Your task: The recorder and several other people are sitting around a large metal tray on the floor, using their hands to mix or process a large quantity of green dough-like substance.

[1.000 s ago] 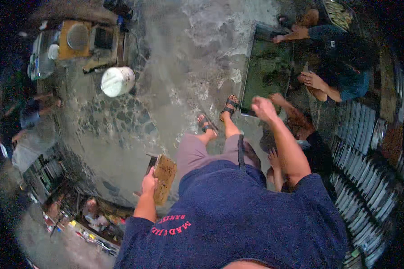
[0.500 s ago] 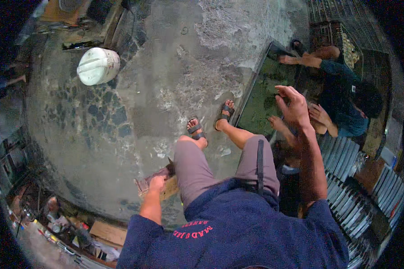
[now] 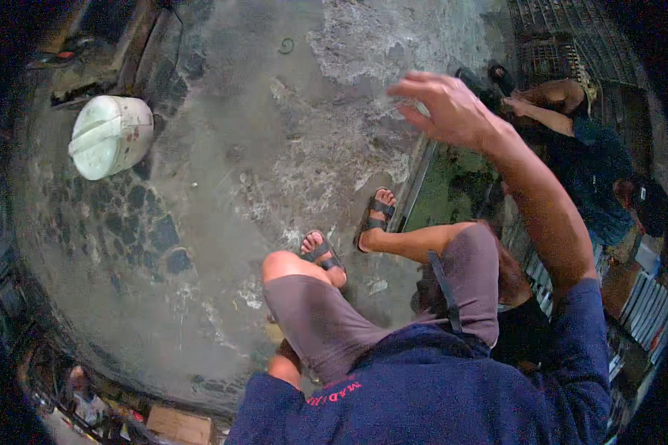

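Observation:
My right hand [image 3: 447,110] is raised in front of me, fingers stretched out and slightly blurred, holding nothing. Beneath its forearm lies a low rectangular panel [image 3: 439,194] with a greenish surface and a dark rim, partly covered by my arm and leg. The panel's rim [image 3: 421,174] runs just beyond my right foot. My left forearm [image 3: 283,365] reaches down beside my left thigh, which hides the hand and its fingers. A small bit of a light-brown wooden thing [image 3: 276,331] shows next to that thigh.
A co-worker [image 3: 605,159] sits low at the right, one arm stretched toward their feet. A white lidded bucket [image 3: 113,137] stands on the concrete floor at the left. Stacked grey slats [image 3: 646,311] are at the right; a cardboard box [image 3: 179,425] and clutter line the lower left.
My right hand has swung forward and left from beside the panel. My left hand, earlier at a wooden seat-like thing, has gone behind my thigh. The co-worker's hands have drawn off the panel.

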Action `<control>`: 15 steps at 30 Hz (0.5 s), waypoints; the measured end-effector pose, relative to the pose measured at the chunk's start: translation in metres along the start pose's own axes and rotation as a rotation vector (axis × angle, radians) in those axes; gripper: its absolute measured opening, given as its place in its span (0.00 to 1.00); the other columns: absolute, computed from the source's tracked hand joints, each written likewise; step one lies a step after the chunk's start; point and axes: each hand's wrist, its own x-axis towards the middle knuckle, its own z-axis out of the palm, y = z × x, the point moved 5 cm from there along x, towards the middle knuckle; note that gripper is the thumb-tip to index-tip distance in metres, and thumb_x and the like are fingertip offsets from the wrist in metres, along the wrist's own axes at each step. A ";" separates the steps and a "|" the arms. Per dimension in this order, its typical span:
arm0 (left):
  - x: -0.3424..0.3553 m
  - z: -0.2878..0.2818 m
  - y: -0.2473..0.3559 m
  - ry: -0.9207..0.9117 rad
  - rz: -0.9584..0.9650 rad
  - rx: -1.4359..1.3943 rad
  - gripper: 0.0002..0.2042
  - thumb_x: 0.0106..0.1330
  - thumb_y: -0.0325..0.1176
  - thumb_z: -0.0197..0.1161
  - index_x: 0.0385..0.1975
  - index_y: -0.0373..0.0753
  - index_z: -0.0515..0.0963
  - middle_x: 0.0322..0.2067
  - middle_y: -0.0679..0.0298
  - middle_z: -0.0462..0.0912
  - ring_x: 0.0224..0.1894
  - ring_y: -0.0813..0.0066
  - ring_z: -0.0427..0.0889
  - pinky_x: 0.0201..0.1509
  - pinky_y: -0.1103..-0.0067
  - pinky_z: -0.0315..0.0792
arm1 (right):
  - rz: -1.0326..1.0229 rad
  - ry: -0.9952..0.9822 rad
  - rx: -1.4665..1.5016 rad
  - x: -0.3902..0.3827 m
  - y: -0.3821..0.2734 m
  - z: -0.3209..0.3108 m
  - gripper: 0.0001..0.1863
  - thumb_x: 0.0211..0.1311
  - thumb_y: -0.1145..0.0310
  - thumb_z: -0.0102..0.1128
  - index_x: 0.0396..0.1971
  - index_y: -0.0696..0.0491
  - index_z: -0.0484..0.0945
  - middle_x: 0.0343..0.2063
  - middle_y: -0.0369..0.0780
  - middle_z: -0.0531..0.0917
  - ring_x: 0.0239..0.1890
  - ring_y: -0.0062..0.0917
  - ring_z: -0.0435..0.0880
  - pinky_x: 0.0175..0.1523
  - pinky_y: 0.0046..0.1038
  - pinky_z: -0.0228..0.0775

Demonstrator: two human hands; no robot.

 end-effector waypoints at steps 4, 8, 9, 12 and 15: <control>-0.053 -0.013 -0.071 0.166 0.027 0.014 0.26 0.57 0.45 0.52 0.55 0.42 0.61 0.55 0.53 0.63 0.57 0.56 0.62 0.57 0.68 0.59 | 0.020 0.033 -0.067 0.025 0.021 0.006 0.13 0.54 0.67 0.53 0.40 0.55 0.72 0.35 0.45 0.77 0.39 0.40 0.76 0.44 0.35 0.69; -0.089 -0.071 -0.102 0.751 0.238 -0.358 0.26 0.57 0.42 0.52 0.55 0.39 0.58 0.53 0.53 0.64 0.54 0.53 0.64 0.56 0.64 0.59 | -0.026 -0.050 -0.228 0.023 0.076 0.005 0.14 0.54 0.67 0.53 0.41 0.54 0.73 0.36 0.43 0.78 0.40 0.34 0.77 0.45 0.33 0.69; -0.076 -0.116 -0.086 0.769 0.244 -0.372 0.26 0.57 0.42 0.52 0.55 0.39 0.58 0.53 0.53 0.64 0.54 0.53 0.64 0.56 0.64 0.59 | 0.068 -0.104 -0.204 0.031 0.094 0.000 0.14 0.54 0.67 0.54 0.41 0.53 0.73 0.33 0.42 0.79 0.38 0.30 0.78 0.43 0.31 0.70; -0.049 -0.047 -0.206 0.647 -0.536 -0.388 0.19 0.59 0.38 0.49 0.50 0.39 0.63 0.41 0.53 0.71 0.47 0.58 0.70 0.46 0.63 0.66 | 0.008 0.028 -0.097 0.065 0.126 -0.050 0.13 0.51 0.70 0.55 0.40 0.52 0.74 0.31 0.39 0.80 0.31 0.27 0.79 0.38 0.27 0.71; -0.024 0.049 -0.313 0.205 -0.003 -0.415 0.31 0.60 0.51 0.49 0.57 0.35 0.57 0.56 0.58 0.64 0.58 0.58 0.61 0.62 0.66 0.51 | 0.110 0.164 -0.246 0.089 0.125 -0.080 0.10 0.44 0.73 0.54 0.30 0.55 0.78 0.23 0.41 0.81 0.24 0.24 0.78 0.32 0.25 0.70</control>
